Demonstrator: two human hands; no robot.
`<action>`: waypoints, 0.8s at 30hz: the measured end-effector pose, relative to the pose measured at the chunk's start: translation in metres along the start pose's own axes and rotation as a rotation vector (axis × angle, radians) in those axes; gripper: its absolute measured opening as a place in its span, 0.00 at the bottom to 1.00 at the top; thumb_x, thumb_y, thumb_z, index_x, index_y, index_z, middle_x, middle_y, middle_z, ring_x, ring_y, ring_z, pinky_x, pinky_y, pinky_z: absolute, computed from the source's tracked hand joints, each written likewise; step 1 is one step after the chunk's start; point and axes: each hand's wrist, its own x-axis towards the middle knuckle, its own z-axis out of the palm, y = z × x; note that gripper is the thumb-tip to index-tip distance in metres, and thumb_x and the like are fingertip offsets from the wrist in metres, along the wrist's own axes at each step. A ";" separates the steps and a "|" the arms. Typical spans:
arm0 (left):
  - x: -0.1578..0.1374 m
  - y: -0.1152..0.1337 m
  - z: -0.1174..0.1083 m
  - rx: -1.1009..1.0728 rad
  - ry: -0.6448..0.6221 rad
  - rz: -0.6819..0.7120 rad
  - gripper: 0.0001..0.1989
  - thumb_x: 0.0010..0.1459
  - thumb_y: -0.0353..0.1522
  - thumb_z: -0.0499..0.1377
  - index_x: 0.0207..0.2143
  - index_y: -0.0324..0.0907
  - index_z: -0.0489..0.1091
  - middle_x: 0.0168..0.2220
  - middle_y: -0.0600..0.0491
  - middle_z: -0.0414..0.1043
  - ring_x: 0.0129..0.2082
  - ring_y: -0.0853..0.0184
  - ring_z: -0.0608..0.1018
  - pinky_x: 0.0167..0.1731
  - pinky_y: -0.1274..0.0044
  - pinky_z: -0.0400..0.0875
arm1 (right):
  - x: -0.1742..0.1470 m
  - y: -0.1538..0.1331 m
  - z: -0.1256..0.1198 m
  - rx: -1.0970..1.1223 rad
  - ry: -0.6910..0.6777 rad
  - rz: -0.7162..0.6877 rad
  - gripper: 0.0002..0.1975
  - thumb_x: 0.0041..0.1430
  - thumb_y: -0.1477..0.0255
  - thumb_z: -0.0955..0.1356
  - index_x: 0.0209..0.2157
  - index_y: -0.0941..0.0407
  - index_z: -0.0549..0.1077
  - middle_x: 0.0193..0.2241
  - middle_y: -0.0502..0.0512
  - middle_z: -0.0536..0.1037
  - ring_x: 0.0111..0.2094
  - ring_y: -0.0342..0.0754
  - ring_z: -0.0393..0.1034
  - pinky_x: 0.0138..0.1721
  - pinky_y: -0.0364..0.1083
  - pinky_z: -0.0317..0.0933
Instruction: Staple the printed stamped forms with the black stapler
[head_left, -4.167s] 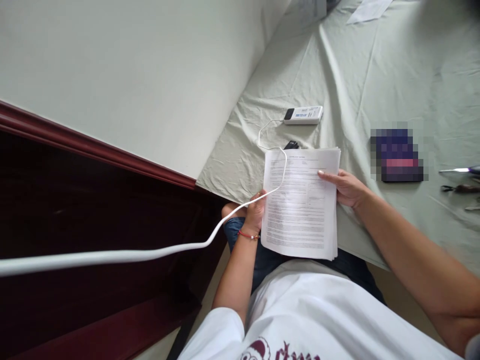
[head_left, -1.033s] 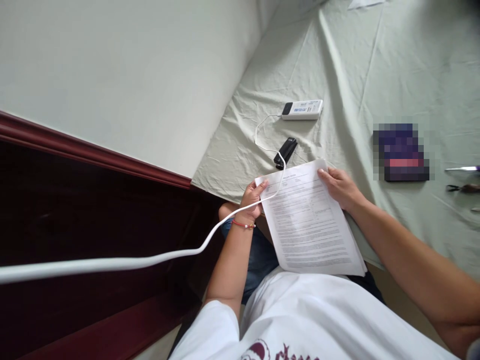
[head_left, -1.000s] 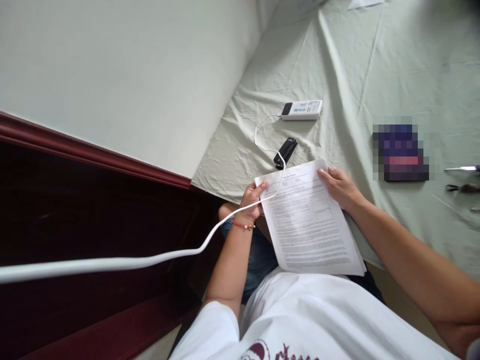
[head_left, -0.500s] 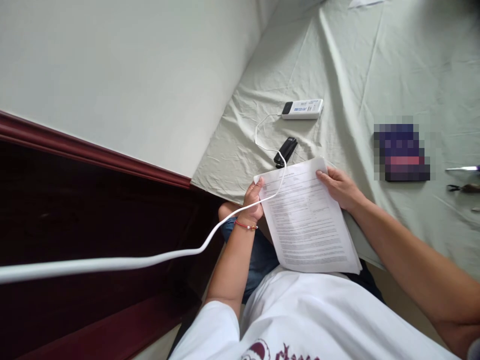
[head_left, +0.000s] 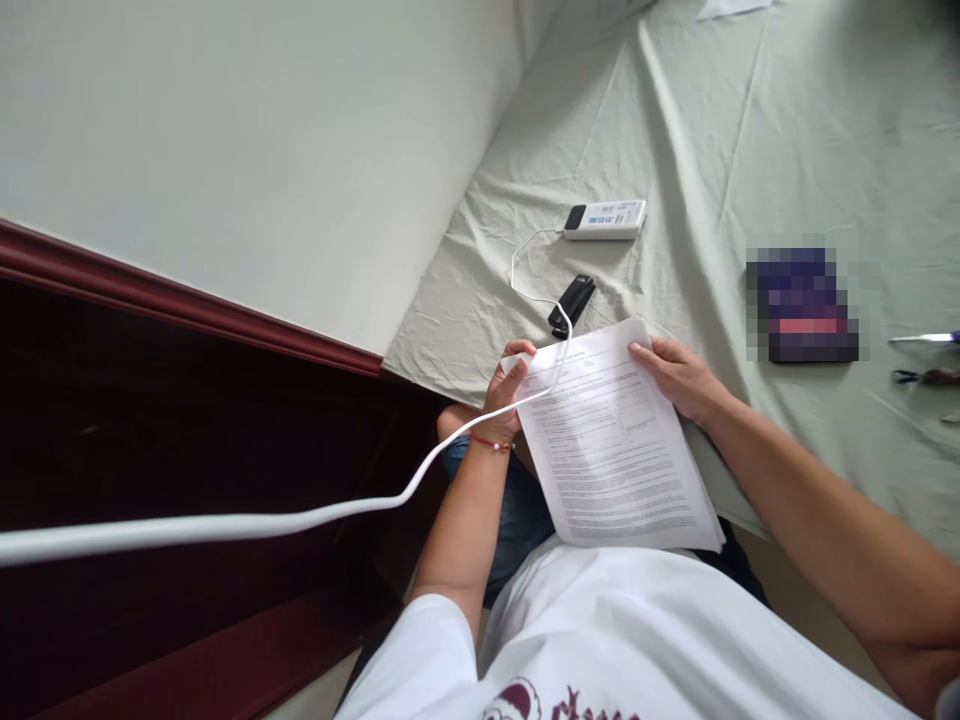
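A stack of printed paper sheets [head_left: 607, 450] is held between my two hands, over my lap at the table's edge. My left hand [head_left: 508, 388] grips the upper left corner, thumb on top and fingers behind. At the upper right corner, my right hand [head_left: 679, 375] pinches the stack with its thumb on the front; its other fingers are partly hidden by the paper. Just beyond the top edge of the sheets lies a black stapler [head_left: 573, 305] on the cloth.
A white power bank [head_left: 606, 220] lies on the green tablecloth [head_left: 690, 180], with a white cable [head_left: 315, 518] running from it across my view. A pixelated dark object [head_left: 804, 305] and a shiny pointed tool [head_left: 926, 338] lie to the right. A wall [head_left: 247, 150] borders the left.
My left hand has shifted slightly up and left at the corner, its fingers now showing past the paper's edge. The stack's upper left corner moved slightly left. My right hand stays nearly still.
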 end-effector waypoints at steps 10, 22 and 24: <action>0.019 -0.014 -0.008 0.059 0.183 -0.064 0.22 0.50 0.41 0.77 0.41 0.44 0.72 0.33 0.55 0.78 0.33 0.65 0.81 0.39 0.73 0.77 | 0.005 0.003 -0.001 -0.103 0.143 0.065 0.25 0.61 0.44 0.72 0.31 0.52 0.77 0.27 0.58 0.81 0.27 0.54 0.76 0.25 0.49 0.69; 0.058 -0.022 -0.011 0.384 0.388 -0.255 0.10 0.47 0.25 0.69 0.25 0.41 0.70 0.23 0.57 0.74 0.24 0.69 0.75 0.30 0.76 0.70 | 0.004 -0.002 0.002 -0.174 0.238 0.049 0.22 0.67 0.48 0.67 0.33 0.51 0.76 0.26 0.57 0.80 0.28 0.56 0.77 0.27 0.51 0.70; 0.066 -0.020 -0.008 0.411 0.389 -0.255 0.10 0.46 0.23 0.68 0.24 0.41 0.70 0.22 0.58 0.72 0.23 0.71 0.73 0.28 0.77 0.66 | 0.004 0.000 0.000 -0.326 0.316 -0.075 0.20 0.69 0.50 0.65 0.40 0.51 0.79 0.29 0.57 0.82 0.33 0.58 0.78 0.33 0.52 0.71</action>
